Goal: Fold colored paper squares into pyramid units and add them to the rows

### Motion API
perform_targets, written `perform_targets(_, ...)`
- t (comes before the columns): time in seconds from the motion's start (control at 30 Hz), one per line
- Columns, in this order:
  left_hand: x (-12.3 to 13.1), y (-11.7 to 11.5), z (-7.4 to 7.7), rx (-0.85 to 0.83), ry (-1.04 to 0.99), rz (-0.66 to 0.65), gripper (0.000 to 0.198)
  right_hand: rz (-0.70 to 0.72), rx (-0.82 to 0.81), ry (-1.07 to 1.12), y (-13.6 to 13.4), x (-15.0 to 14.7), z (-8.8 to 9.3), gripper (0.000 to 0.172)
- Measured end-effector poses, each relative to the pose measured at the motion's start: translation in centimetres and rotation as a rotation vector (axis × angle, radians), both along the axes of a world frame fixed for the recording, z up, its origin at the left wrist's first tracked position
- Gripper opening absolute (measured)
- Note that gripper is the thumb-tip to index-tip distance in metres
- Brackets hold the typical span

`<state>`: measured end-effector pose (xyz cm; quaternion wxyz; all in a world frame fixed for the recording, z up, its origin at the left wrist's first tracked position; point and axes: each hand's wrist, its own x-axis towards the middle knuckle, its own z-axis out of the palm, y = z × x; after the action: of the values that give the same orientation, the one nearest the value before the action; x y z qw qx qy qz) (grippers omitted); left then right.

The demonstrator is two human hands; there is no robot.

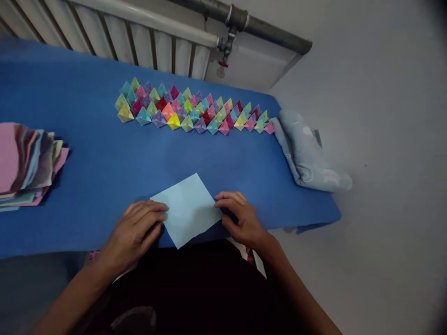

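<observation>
A light blue square of paper (188, 209) lies flat near the front edge of the blue table (104, 158), turned like a diamond. My left hand (139, 228) rests on the table with its fingertips pressed on the paper's left corner. My right hand (239, 216) has its fingers curled and pressed together at the paper's right corner, pinching or holding that edge down.
Several small folded paper shapes (192, 109) in many colours stand in rows at the back of the table. A fanned stack of coloured sheets (26, 160) lies at the left. A pale blue folded cloth (307, 153) hangs over the right end. A radiator (139, 42) stands behind.
</observation>
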<state>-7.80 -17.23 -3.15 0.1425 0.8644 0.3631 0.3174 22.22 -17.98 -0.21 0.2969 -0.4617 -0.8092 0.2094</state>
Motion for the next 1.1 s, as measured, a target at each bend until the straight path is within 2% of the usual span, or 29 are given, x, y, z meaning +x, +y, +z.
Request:
perform_targets(0.17, -0.2, -0.1, 0.0, -0.038, -0.045, 0.022, 0.012, 0.044, -0.032, -0.03, -0.1, 0.0, -0.3, 0.047)
perform_targets(0.27, -0.3, -0.2, 0.0, -0.053, -0.052, 0.034, 0.01, 0.037, -0.023, -0.027, 0.0, 0.1, -0.4, 0.048)
perform_targets(0.63, -0.3, -0.2, 0.3, -0.074, -0.08, 0.056, 0.012, 0.017, -0.026, -0.019, 0.2, 0.0, -0.8, 0.04)
perform_targets(0.8, -0.4, -0.6, 0.5, -0.126, -0.13, 0.14, 0.013, -0.078, -0.073, 0.074, 0.2, -0.9, -0.4, 0.026)
perform_targets(0.87, -0.4, -0.7, 0.7, -0.122, -0.169, 0.215, 0.013, -0.143, -0.141, 0.085, 0.2, -1.5, 0.1, 0.021)
perform_targets(0.97, -0.4, -0.7, 1.0, -0.157, -0.262, 0.319, 0.011, -0.215, -0.358, 0.07, 0.2, -2.2, 1.5, 0.026)
perform_targets(1.1, -0.1, -0.7, 1.3, -0.269, -0.445, 0.361, 0.008, -0.113, -0.589, 0.135, 0.1, -2.9, 2.9, 0.034)
